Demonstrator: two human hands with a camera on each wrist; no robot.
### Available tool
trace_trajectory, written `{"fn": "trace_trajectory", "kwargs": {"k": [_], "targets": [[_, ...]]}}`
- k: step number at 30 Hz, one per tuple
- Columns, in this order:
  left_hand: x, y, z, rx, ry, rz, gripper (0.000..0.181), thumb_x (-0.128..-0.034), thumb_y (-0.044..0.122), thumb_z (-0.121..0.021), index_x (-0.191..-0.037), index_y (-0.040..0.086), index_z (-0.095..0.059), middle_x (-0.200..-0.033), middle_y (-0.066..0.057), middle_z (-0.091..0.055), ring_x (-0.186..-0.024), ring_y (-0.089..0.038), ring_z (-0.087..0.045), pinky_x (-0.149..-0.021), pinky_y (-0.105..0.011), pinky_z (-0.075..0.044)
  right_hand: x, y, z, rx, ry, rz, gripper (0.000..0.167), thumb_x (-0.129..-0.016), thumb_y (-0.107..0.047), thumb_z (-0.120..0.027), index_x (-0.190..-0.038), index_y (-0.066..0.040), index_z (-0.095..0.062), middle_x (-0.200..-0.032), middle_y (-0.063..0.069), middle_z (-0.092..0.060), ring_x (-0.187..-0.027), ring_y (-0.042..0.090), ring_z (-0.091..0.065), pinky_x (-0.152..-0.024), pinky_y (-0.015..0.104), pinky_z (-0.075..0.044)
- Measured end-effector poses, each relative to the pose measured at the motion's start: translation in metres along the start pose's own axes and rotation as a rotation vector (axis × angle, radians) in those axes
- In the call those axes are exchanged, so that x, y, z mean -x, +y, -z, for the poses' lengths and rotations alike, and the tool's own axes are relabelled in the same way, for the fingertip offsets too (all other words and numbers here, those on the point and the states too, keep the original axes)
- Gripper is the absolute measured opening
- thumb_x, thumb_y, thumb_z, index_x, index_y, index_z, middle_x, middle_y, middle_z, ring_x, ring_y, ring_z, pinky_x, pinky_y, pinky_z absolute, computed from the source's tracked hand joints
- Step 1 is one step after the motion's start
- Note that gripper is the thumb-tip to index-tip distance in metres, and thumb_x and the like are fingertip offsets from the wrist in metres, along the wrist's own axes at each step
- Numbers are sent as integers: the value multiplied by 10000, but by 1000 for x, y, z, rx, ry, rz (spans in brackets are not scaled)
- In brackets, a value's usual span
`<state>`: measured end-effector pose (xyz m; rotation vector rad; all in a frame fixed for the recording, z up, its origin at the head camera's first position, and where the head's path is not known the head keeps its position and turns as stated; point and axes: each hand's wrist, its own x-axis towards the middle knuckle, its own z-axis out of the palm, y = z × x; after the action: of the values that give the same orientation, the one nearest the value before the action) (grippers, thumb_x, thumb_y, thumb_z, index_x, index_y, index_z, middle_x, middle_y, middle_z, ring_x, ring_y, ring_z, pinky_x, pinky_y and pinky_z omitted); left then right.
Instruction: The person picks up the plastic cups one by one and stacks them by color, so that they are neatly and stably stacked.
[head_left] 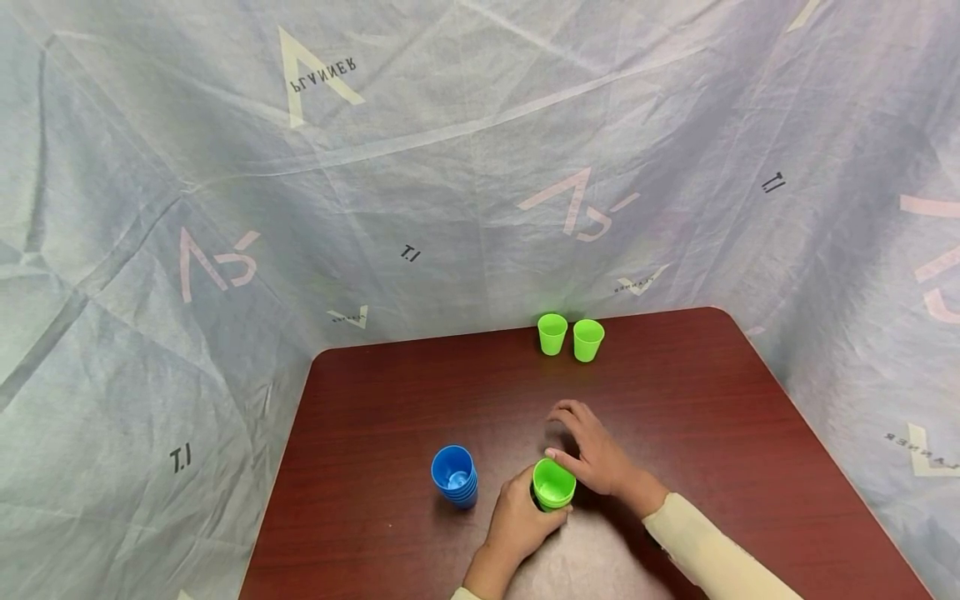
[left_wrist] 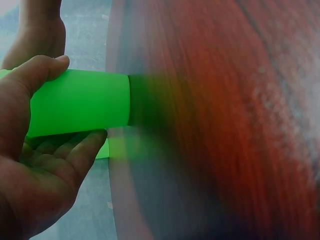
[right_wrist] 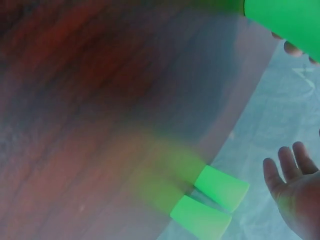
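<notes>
A small stack of green cups (head_left: 554, 483) stands near the table's front, its open mouths facing up. My left hand (head_left: 519, 518) grips the stack from the left; in the left wrist view its thumb and fingers lie on opposite sides of the green cup (left_wrist: 85, 102). Just right of the stack is my right hand (head_left: 596, 450), with its thumb close to the rim; whether it touches cannot be told. Loosely spread fingers (right_wrist: 288, 165) of that hand show in the right wrist view. To the left stands a stack of blue cups (head_left: 454, 475), close to my left hand.
Two single green cups, one on the left (head_left: 552, 334) and one on the right (head_left: 588, 340), stand upright side by side near the far edge of the dark red wooden table (head_left: 390, 392). Grey printed cloth (head_left: 450, 208) hangs behind the table and along both sides.
</notes>
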<state>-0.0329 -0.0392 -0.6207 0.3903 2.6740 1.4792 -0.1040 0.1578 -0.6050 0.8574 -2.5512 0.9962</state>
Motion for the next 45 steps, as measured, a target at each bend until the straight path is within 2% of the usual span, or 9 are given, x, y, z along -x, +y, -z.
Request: {"fn": "trace_trajectory", "kwargs": {"k": [9, 16, 29, 34, 40, 45], "targets": [[0, 2, 0, 22, -20, 37, 645, -765, 230, -942, -1350, 209, -670, -1211, 67, -763, -1112, -56, -693, -990, -349, -573, -9, 9, 8, 2, -5, -34, 571, -921, -284, -782, -1444, -164, -584, -1562, 143, -509, -1456, 384, -470, -1132, 652, -406], [0, 1, -2, -7, -11, 37, 631, -758, 239, -938, -1327, 210, -668, -1190, 70, -764, -1094, -55, -694, -980, -343, -575, -19, 18, 16, 59, 19, -57, 642, -925, -350, -766, -1487, -113, -569, -1620, 207, -457, -1505, 503, -389, -1160, 745, -310], [0, 1, -3, -38, 7, 51, 633, -746, 242, -931, -1317, 186, -663, -1156, 52, -761, -1062, -82, -703, -943, -351, -584, -40, 45, 25, 172, 15, -115, 696, -941, -355, -750, -1538, -91, -509, -1657, 246, -380, -1529, 508, -339, -1185, 758, -267], [-1, 2, -3, -42, 10, 58, 625, -751, 250, -926, -1314, 186, -663, -1151, 57, -760, -1059, -74, -700, -940, -351, -585, -50, 56, 27, 223, -23, -166, 713, -968, -377, -723, -1570, -91, -467, -1680, 268, -331, -1558, 529, -276, -1205, 754, -249], [-1, 0, -6, -38, 16, 46, 618, -735, 223, -945, -1291, 183, -680, -1140, 51, -777, -1053, -75, -713, -942, -341, -587, -58, 68, 30, 230, -74, -258, 724, -993, -385, -687, -1600, -96, -417, -1711, 280, -249, -1595, 525, -180, -1230, 756, -183], [-2, 0, -7, -31, 17, 41, 605, -721, 213, -963, -1263, 174, -695, -1127, 39, -787, -1047, -99, -729, -928, -350, -593, -64, 76, 31, 263, -94, -281, 735, -992, -381, -681, -1602, -73, -408, -1713, 301, -213, -1593, 544, -157, -1224, 773, -181]]}}
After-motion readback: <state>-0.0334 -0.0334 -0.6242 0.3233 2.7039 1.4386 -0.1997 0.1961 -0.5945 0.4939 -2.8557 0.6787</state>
